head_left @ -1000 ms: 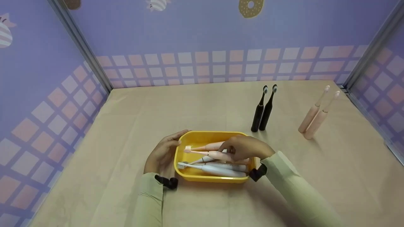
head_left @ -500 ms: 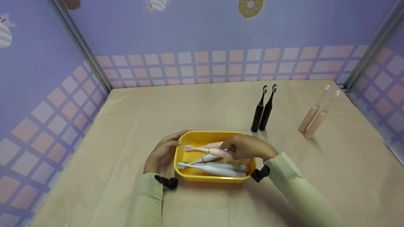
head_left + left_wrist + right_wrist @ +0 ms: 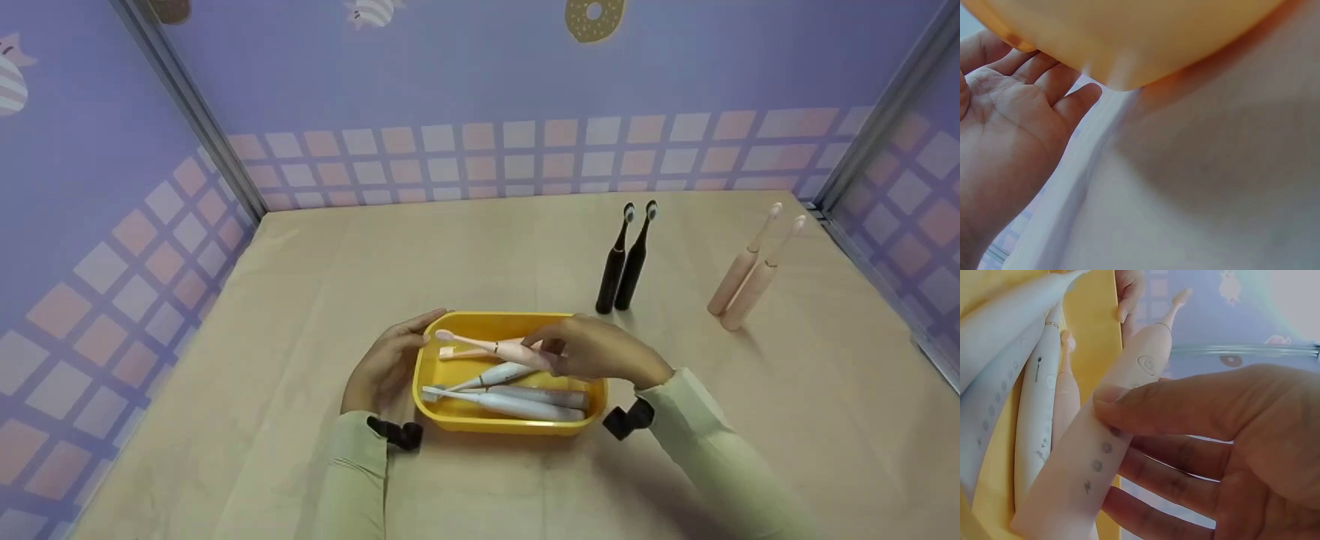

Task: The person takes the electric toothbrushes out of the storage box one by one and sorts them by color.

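Note:
My right hand (image 3: 604, 349) pinches a pink electric toothbrush (image 3: 517, 353) between thumb and fingers, raised over the yellow bin (image 3: 510, 427). In the right wrist view the toothbrush handle (image 3: 1067, 486) shows its buttons, and its brush head points away from me. Against the bin's left end rests my left hand (image 3: 384, 367), thumb at the rim and fingers along the outside wall. Inside the bin, a second pink toothbrush (image 3: 450, 353) lies partly covered by the held one. Several white electric toothbrushes (image 3: 525, 406) lie along the near side.
Two black electric toothbrushes (image 3: 622, 259) stand upright side by side behind the bin, to its right. Farther right, two pink toothbrushes (image 3: 742, 277) also stand upright. A patterned wall (image 3: 480, 161) closes off the back of the table.
My right hand has lifted the pink toothbrush, its brush head tilting up and farther from me, uncovering more of the pink one below. The left hand and the bin have stayed in place.

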Tool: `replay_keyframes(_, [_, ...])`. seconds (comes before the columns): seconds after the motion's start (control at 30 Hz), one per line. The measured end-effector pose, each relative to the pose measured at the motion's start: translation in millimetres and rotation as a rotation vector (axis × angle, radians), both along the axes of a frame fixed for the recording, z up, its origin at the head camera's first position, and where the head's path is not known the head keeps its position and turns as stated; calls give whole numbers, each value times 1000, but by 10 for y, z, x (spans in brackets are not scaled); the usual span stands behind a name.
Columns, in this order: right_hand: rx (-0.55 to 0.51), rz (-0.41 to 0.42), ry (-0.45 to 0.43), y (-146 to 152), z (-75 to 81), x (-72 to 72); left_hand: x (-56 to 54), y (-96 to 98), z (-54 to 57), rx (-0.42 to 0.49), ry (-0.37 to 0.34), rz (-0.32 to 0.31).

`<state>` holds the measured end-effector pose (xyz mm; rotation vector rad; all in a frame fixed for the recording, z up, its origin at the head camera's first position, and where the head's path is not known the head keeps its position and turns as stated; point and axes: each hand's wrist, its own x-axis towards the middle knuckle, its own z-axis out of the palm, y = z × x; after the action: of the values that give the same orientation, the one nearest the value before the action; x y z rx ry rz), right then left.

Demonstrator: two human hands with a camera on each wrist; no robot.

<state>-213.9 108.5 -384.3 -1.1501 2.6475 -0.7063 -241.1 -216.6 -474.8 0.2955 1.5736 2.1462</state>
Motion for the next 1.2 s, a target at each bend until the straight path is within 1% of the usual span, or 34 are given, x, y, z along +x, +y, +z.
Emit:
replay_keyframes(0.2, [-25, -35, -18, 46, 30, 41, -5, 4, -21, 9, -18, 8])
replay_keyframes(0.33, [-76, -38, -26, 88, 40, 53, -11, 4, -21, 4, -11, 0])
replay_keyframes(0.47, [-147, -34, -7, 137, 44, 58, -9, 4, -16, -4, 2, -8])
replay_keyframes(0.57, [-195, -47, 21, 175, 54, 64, -4, 6, -10, -5, -3, 7])
replay_keyframes(0.67, [-232, -82, 30, 212, 57, 70, 0, 9, -4, -5, -10, 19])
replay_keyframes(0.87, [-319, -156, 7, 265, 43, 66, -8, 12, -4, 3, -8, 26])
replay_keyframes(1.03, [-369, -208, -8, 295, 30, 61, -7, 13, -2, -6, -5, 38])
replay_keyframes(1.2, [-418, -255, -41, 337, 16, 79, 2, 10, -2, 9, -7, 26])
